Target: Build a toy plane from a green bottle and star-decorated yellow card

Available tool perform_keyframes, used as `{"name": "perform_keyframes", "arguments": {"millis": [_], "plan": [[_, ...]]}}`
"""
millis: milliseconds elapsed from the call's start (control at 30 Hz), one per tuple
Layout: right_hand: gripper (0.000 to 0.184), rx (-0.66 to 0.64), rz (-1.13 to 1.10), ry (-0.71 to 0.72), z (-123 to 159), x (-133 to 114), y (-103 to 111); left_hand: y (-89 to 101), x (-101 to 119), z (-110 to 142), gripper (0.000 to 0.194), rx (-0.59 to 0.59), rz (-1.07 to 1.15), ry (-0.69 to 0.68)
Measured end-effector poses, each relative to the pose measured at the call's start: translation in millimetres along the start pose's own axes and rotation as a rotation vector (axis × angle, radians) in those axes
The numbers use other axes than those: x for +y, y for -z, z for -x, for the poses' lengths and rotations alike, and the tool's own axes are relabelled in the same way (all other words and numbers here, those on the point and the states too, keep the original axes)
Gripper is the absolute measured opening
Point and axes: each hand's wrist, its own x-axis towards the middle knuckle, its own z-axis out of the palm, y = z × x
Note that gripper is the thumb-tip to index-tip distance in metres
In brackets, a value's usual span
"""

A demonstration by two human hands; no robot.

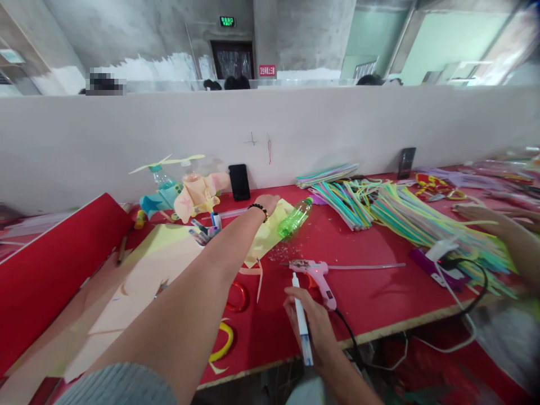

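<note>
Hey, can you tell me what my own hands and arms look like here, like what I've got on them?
Your left hand is ungloved, with a bracelet of dark beads and a few gold-toned ones at the wrist. A grey-blue, textured sleeve shows higher up that arm. Your right hand is ungloved too, its visible forearm bare.

A ribbed grey-blue sleeve (120, 385) shows toward seven o'clock; a dark beaded bracelet (260, 208) with gold-coloured accents circles the left wrist (254, 217); pale grey cloth (306, 392) shows at six.
</note>
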Motion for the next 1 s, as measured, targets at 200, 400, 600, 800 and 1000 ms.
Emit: {"name": "perform_keyframes", "arguments": {"millis": [200,400,600,800,1000], "plan": [[0.038,-0.135,0.020,0.082,2,4,7,49.2,17,40,0.034,0.284,0.071,0.054],[0.051,-0.153,0.160,0.208,-3,-4,19,106.2,40,128,0.018,0.577,0.190,-0.035],[0.054,-0.246,0.639,0.294,-38,-34,37,91.9,10,274,0.012,0.646,0.586,-0.018],[0.038,-0.389,0.843,0.286,-71,-41,24,31.0,-15,381,0.020,0.391,0.805,0.184],[0.043,-0.480,0.826,0.355,-60,-65,0,8.1,-29,453,0.024,0.301,0.957,0.307]]}}
